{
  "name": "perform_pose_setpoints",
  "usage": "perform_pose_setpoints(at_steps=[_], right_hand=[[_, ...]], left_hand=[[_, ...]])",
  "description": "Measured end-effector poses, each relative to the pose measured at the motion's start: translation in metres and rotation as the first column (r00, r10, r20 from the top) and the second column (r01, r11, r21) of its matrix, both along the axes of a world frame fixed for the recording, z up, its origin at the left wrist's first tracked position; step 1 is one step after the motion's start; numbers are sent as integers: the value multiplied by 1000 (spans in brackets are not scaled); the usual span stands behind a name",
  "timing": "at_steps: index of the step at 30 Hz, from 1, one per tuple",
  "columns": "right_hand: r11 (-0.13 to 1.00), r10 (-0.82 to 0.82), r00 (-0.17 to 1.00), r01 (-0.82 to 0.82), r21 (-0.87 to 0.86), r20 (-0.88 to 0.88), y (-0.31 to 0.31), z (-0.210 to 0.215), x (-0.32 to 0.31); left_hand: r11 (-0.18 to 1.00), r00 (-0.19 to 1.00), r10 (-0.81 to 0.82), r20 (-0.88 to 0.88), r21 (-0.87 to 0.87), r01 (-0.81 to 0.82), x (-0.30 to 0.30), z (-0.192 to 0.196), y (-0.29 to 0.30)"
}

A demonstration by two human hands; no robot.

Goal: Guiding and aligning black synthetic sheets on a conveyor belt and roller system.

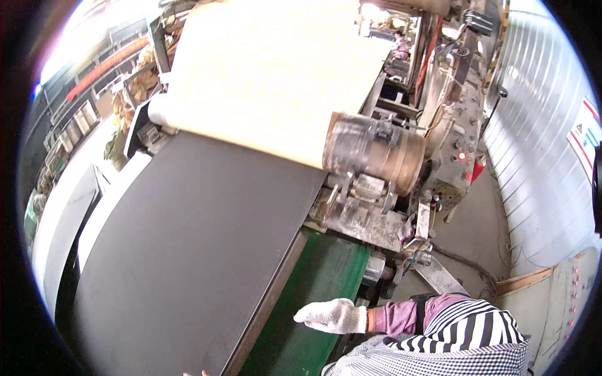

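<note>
My right hand [332, 315], in a white knit glove, reaches in from the right over a green belt [326, 269]. Its fingers are curled and pressed together, and no held object shows. Left of that belt lies a wide dark grey sheet [194, 244], its long edge running beside the hand but apart from it. At the lower edge only the fingertips of my left hand [204, 373] show, by the dark sheet; whether they touch it or hold anything is hidden. A pale yellow sheet [263, 81] meets the dark one across a straight line farther off.
A worn cylindrical motor [376, 150] stands right of the sheets on a metal mount [364, 216]. Behind it is a control panel [461, 147] with lit red lamps. A corrugated wall [533, 113] rises at right, above a cabinet [552, 307] with red lights. Flat panels [69, 213] lean at left.
</note>
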State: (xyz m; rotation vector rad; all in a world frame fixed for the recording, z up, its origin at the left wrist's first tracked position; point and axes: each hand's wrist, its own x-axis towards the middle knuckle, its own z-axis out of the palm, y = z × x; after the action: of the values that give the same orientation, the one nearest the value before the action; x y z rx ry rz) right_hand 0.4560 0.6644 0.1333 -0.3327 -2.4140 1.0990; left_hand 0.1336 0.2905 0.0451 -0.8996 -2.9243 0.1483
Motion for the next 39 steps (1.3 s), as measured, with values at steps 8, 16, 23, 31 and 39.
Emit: perform_pose_setpoints(at_steps=[8, 16, 23, 31, 39], right_hand=[[989, 64, 875, 9, -149, 480, -23, -1, 66], [983, 42, 831, 66, -173, 554, -48, -19, 80], [982, -2, 939, 66, -176, 343, -43, -8, 77], [988, -18, 846, 95, -118, 533, -23, -17, 92], [975, 7, 841, 114, -191, 541, -29, -15, 82]], left_hand=[[949, 999, -14, 49, 315, -2, 51, 30, 35], [908, 972, -208, -112, 348, 234, 91, 26, 142], [976, 930, -131, 345, 208, 60, 60, 7, 126], [999, 970, -16, 242, 40, 6, 16, -45, 43], [1000, 884, -15, 467, -4, 19, 16, -9, 78]])
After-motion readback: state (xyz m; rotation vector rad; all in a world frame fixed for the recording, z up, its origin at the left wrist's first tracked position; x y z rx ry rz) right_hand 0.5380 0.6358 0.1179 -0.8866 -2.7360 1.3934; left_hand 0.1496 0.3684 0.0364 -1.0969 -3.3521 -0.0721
